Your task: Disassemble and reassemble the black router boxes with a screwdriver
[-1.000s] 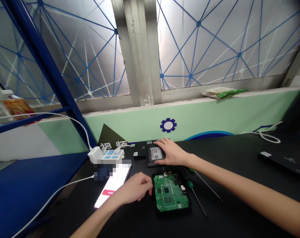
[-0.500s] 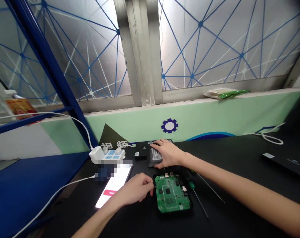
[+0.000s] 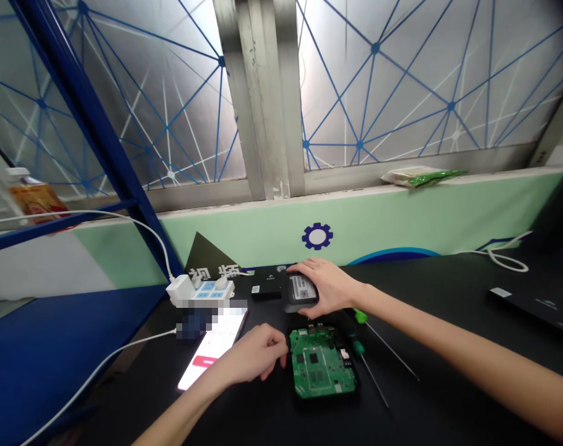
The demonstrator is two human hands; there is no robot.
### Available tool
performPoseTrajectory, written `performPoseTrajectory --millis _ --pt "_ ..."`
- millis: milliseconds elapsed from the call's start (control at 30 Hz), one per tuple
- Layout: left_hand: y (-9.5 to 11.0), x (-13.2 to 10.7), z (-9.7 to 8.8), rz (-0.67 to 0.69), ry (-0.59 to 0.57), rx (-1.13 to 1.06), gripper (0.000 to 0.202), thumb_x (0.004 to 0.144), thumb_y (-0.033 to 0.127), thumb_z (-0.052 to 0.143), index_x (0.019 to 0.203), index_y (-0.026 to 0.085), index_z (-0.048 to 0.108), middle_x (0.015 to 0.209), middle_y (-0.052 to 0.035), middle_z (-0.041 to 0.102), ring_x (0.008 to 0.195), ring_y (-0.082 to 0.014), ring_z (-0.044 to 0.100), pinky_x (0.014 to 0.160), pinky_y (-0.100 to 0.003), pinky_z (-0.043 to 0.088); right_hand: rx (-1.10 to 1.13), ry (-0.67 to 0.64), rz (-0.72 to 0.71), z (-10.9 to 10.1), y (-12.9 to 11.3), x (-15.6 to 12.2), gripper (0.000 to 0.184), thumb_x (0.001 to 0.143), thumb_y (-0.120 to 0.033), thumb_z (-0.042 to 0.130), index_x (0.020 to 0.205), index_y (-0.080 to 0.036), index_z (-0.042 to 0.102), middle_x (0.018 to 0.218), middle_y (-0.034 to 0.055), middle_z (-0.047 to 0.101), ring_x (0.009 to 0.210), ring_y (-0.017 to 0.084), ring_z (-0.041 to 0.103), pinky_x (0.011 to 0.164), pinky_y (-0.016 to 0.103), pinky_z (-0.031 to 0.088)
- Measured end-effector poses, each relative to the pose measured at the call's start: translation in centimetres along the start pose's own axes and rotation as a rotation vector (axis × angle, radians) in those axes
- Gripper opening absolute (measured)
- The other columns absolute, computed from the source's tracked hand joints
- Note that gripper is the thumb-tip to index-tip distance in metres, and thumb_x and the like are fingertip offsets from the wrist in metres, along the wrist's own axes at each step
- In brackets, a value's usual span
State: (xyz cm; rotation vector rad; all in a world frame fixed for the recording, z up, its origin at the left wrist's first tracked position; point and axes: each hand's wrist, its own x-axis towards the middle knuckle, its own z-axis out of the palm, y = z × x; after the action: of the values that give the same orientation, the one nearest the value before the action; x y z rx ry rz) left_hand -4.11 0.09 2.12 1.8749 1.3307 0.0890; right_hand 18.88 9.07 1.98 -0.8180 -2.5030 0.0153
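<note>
My right hand [image 3: 327,285] grips a dark plastic cover [image 3: 290,303] by its right side, thumb at the near edge and fingers over the far edge. A pale printed label faces up on this cover. Just in front of it lies a green circuit board [image 3: 325,365] in a black case. My left hand [image 3: 262,352] rests at the left edge of that case, its fingers curled in; whatever they may hold is hidden. Right of the board lie a screwdriver with a dark green handle [image 3: 358,347] and another with a bright green handle [image 3: 360,316].
A lit phone [image 3: 216,347] lies left of my left hand. Behind it is a power strip [image 3: 211,291] with a white plug and cables. A black box [image 3: 265,285] stands near the wall. Another flat black box [image 3: 536,308] lies at the far right, near a white cable [image 3: 508,263].
My right hand has shifted slightly right with the dark cover, which now appears raised and tilted. The bright green screwdriver handle has come into view. My left hand stays in place.
</note>
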Motion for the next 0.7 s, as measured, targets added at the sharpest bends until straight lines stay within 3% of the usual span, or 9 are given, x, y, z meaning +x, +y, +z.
performPoseTrajectory --millis 200,333,700 --pt "-0.6 0.3 0.1 -0.020 -0.005 -0.006 0.026 0.084 0.031 0.042 0.069 0.019 0.060 0.042 0.0053 0.046 0.033 -0.0109 0.035 0.033 -0.020 0.027 0.064 -0.037 0.012 -1.4 -2.1 -3.7 0.087 0.061 -0.047 0.077 0.138 -0.018 0.049 0.125 0.0136 0.063 0.109 0.033 0.056 0.099 0.048 0.039" --pt "-0.7 0.4 0.1 -0.010 -0.007 -0.003 0.028 0.085 0.032 0.042 0.070 0.018 0.061 0.042 0.0053 0.046 0.034 -0.0104 0.037 0.034 -0.019 0.029 0.140 -0.042 0.006 -1.5 -3.9 -5.6 0.078 0.058 -0.043 0.078 0.128 -0.020 0.054 0.122 0.0116 0.065 0.104 0.030 0.057 0.095 0.046 0.042" --pt "-0.7 0.4 0.1 -0.007 -0.003 0.007 0.025 0.083 0.030 0.043 0.068 0.019 0.060 0.042 0.0053 0.047 0.032 -0.0108 0.037 0.032 -0.019 0.030 0.276 -0.069 0.066 -0.5 -7.0 -6.8 0.072 0.054 -0.049 0.081 0.117 -0.022 0.058 0.120 0.0102 0.064 0.100 0.030 0.058 0.091 0.043 0.045"
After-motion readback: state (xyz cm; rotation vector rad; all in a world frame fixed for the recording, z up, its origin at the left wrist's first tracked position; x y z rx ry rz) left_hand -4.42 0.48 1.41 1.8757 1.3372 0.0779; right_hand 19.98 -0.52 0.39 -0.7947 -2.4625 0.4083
